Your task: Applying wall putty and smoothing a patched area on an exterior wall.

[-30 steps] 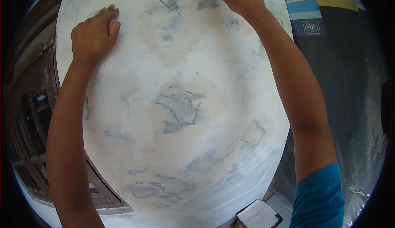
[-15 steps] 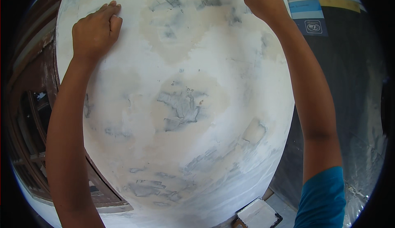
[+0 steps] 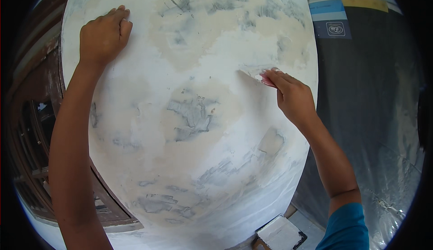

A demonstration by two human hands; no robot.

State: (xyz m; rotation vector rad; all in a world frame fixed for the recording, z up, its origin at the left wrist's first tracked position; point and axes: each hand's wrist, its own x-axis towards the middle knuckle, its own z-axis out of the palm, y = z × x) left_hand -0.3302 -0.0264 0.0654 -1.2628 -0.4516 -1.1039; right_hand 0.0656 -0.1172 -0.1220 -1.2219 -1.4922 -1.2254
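Right hand point(image 3: 295, 99) grips a scraper point(image 3: 256, 73) — fingers pressed together, pinching its handle; thumb's exact placement is hard to make out. Scraper lies at the fingertips, blade sticking out past them to the left and slightly above, handle end running back under the fingers. Blade looks thin, broad and pale, whitish smears over it, with a pink-red bit showing right beside the fingertips. It sits up against the wall point(image 3: 216, 54), a soft shadow just below; can't tell if the whole edge touches. Wall around the fingers is white with beige and grey patches: one grey-beige patch above the right fingers, a larger one to their lower left. Left hand point(image 3: 104, 38) is well apart, left of and higher than the right fingers, resting on the wall — fingers close together pointing up, thumb alongside; can't tell how far they curl underneath. Dark sheet point(image 3: 374, 101) hangs right of the right fingers; brown wooden frame point(image 3: 58, 81) is below and left of the left fingers.
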